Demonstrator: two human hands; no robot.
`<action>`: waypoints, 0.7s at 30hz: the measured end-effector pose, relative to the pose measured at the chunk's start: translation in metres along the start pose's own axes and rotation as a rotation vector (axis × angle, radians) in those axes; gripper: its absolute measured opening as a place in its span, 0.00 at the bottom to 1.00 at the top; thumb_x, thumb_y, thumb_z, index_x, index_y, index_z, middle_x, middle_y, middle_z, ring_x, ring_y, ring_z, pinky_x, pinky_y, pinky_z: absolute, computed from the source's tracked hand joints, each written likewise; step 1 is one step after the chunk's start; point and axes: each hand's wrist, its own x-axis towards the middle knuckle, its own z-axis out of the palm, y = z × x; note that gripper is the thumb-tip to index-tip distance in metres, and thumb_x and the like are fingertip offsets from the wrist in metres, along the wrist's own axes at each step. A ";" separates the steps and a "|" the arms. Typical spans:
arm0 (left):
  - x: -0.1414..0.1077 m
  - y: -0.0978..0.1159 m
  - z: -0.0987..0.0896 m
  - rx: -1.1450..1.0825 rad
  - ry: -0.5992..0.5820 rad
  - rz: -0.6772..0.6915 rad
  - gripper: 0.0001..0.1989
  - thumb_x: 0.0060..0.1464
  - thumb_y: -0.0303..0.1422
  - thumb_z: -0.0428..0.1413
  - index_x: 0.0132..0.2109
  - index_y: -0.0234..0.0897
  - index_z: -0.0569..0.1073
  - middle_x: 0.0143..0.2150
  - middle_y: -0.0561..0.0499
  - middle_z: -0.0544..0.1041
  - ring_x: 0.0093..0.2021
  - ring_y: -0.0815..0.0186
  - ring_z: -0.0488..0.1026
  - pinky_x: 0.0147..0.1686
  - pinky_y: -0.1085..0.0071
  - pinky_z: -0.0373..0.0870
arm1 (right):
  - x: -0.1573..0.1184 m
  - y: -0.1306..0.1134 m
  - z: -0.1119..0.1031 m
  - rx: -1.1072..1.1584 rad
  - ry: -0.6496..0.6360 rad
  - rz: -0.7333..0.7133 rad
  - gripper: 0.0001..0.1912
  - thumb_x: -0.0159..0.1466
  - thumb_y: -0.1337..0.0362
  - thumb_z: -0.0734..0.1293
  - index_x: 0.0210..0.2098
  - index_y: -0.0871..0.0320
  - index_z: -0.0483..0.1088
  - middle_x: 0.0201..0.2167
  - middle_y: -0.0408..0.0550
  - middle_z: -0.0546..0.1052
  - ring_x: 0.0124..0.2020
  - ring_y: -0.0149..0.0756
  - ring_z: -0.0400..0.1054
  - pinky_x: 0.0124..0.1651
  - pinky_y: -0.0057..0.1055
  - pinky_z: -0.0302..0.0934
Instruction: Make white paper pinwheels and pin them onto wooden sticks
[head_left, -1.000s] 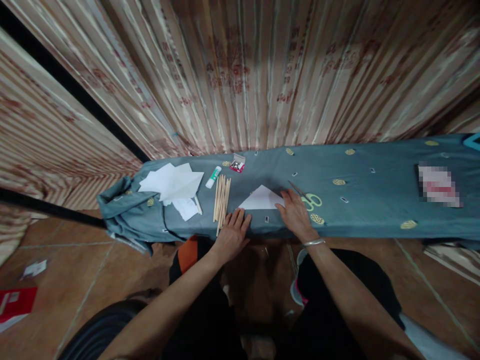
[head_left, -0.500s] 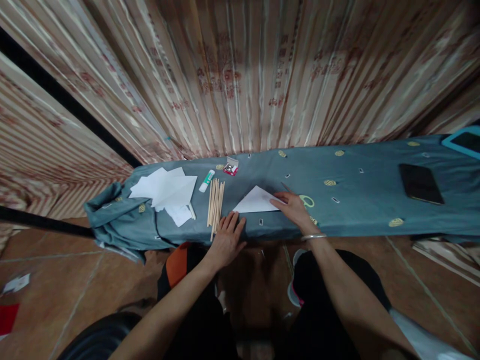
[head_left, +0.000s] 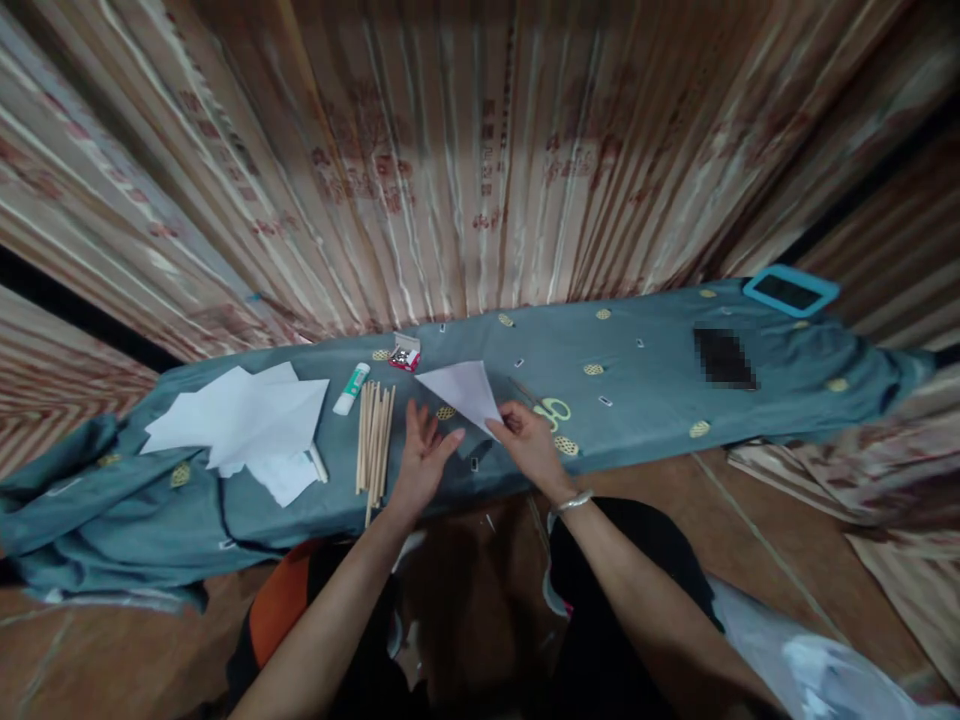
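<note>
A white paper folded to a triangle (head_left: pixel 463 390) is pinched at its lower right corner by my right hand (head_left: pixel 531 445), thumb on top, and appears lifted off the cloth. My left hand (head_left: pixel 421 455) is open, fingers and thumb spread, just left of the paper and apart from it. Beside that hand lies a bundle of wooden sticks (head_left: pixel 373 440). Scissors with yellow-green handles (head_left: pixel 553 412) rest on the cloth beyond my right hand, their blades pointing away to the left.
A blue-green cloth (head_left: pixel 645 400) covers the long bench. White paper sheets (head_left: pixel 240 420) overlap at the left, near a glue stick (head_left: pixel 352 389) and a small open red box (head_left: pixel 405 352). At the right lie a dark flat object (head_left: pixel 724 358) and a blue-framed tablet (head_left: pixel 791 291). A curtain hangs behind.
My right hand has raised and turned the folded paper, which lay flat before. My left hand has come off the cloth and opened. The view has swung to the right.
</note>
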 end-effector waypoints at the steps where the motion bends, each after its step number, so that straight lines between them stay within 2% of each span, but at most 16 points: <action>1: 0.005 -0.003 0.003 -0.065 -0.008 -0.006 0.47 0.64 0.36 0.51 0.68 0.48 0.18 0.71 0.33 0.52 0.65 0.57 0.65 0.54 0.60 0.72 | -0.005 -0.002 0.003 -0.044 -0.047 -0.025 0.09 0.58 0.56 0.67 0.32 0.56 0.70 0.26 0.42 0.75 0.28 0.34 0.69 0.34 0.30 0.62; 5: 0.015 -0.012 0.011 -0.188 -0.022 0.007 0.50 0.62 0.37 0.53 0.67 0.53 0.18 0.71 0.36 0.54 0.60 0.58 0.70 0.51 0.62 0.74 | -0.019 -0.012 0.011 -0.166 -0.163 -0.053 0.06 0.61 0.60 0.65 0.35 0.55 0.70 0.27 0.41 0.75 0.28 0.33 0.69 0.34 0.28 0.61; 9: 0.019 -0.002 0.014 -0.390 -0.010 -0.083 0.53 0.55 0.39 0.59 0.70 0.52 0.26 0.71 0.36 0.53 0.57 0.59 0.73 0.50 0.63 0.75 | -0.020 -0.018 0.011 -0.195 -0.215 -0.039 0.07 0.61 0.61 0.67 0.38 0.55 0.70 0.28 0.40 0.76 0.30 0.33 0.70 0.35 0.27 0.61; 12: 0.018 0.014 0.012 -0.581 0.033 -0.188 0.57 0.45 0.36 0.66 0.71 0.53 0.36 0.71 0.40 0.54 0.55 0.58 0.73 0.51 0.63 0.74 | -0.020 -0.020 0.010 -0.218 -0.225 -0.085 0.10 0.62 0.58 0.67 0.40 0.56 0.71 0.29 0.40 0.75 0.29 0.32 0.68 0.35 0.27 0.60; 14: 0.017 0.022 0.010 -0.671 0.042 -0.247 0.56 0.43 0.34 0.67 0.70 0.54 0.40 0.71 0.41 0.55 0.56 0.57 0.72 0.52 0.64 0.73 | -0.019 -0.020 0.010 -0.194 -0.234 -0.095 0.11 0.64 0.56 0.65 0.40 0.56 0.71 0.28 0.40 0.74 0.29 0.31 0.67 0.34 0.26 0.59; 19: 0.016 0.024 0.007 -0.824 0.042 -0.326 0.58 0.40 0.32 0.68 0.70 0.51 0.42 0.71 0.41 0.55 0.61 0.55 0.67 0.55 0.64 0.69 | -0.014 -0.011 0.012 -0.066 -0.205 -0.056 0.16 0.66 0.51 0.61 0.35 0.58 0.70 0.27 0.40 0.71 0.28 0.30 0.64 0.31 0.26 0.57; 21: 0.014 0.022 0.006 -0.859 0.030 -0.336 0.57 0.40 0.33 0.68 0.70 0.50 0.43 0.69 0.42 0.58 0.61 0.56 0.67 0.56 0.64 0.68 | -0.011 -0.007 0.014 -0.031 -0.176 -0.033 0.17 0.65 0.50 0.61 0.32 0.58 0.69 0.26 0.41 0.71 0.27 0.31 0.64 0.31 0.26 0.57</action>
